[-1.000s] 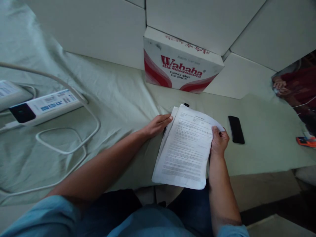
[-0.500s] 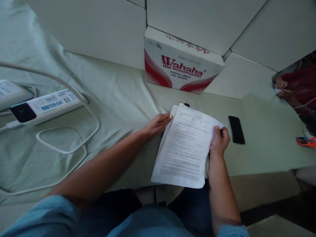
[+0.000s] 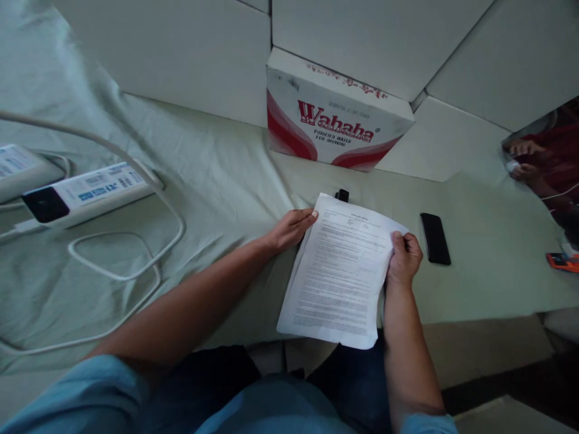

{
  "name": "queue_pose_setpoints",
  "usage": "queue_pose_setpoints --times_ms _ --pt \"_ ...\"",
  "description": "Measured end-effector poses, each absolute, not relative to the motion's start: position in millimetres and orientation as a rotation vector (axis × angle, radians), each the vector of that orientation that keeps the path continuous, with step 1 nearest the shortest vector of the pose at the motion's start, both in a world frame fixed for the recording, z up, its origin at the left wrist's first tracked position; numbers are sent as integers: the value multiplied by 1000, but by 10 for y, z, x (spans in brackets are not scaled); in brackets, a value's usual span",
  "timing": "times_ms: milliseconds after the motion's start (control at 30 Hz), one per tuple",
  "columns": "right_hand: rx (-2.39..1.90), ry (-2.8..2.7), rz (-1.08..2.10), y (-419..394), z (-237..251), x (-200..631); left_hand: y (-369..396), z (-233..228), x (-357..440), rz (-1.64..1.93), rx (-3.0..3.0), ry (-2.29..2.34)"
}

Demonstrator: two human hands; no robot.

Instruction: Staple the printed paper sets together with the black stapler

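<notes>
A thin stack of printed white paper sheets (image 3: pixel 341 271) lies over the near edge of a table covered with pale green cloth (image 3: pixel 217 181). My right hand (image 3: pixel 404 259) grips the stack's right edge, thumb on top. My left hand (image 3: pixel 289 229) touches the stack's upper left edge with its fingers stretched out. A small black clip-like object (image 3: pixel 342 194) pokes out just behind the sheets' top edge.
A black phone (image 3: pixel 435 238) lies flat to the right of the paper. A red and white Wahaha carton (image 3: pixel 337 117) stands at the back against white panels. A white power strip (image 3: pixel 85 193) with looping cables is on the left. Another person's hands (image 3: pixel 520 158) show at far right.
The sheets have been squared into a neater stack; the lower page that stuck out at the top left is now hidden. More of the black object shows behind them.
</notes>
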State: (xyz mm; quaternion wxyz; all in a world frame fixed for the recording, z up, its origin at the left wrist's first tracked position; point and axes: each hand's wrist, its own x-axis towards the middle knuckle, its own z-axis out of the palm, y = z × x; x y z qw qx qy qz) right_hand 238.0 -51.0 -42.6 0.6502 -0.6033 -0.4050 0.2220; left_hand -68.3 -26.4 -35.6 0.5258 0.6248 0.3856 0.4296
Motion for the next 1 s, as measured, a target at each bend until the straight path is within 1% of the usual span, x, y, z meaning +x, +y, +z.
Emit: queue_pose_setpoints --times_ms 400,733,900,1000 --pt "-1398 -970 509 -527 -372 2325 -263 -358 -697 955 1544 940" --pt "-1362 -1007 545 -477 -490 2432 -261 -297 -715 961 1622 936" --pt "-1400 -976 671 -491 -516 2463 -250 -295 -711 959 1632 1007" --pt "-1372 -962 637 -492 -523 2469 -242 -303 -705 966 1621 1017"
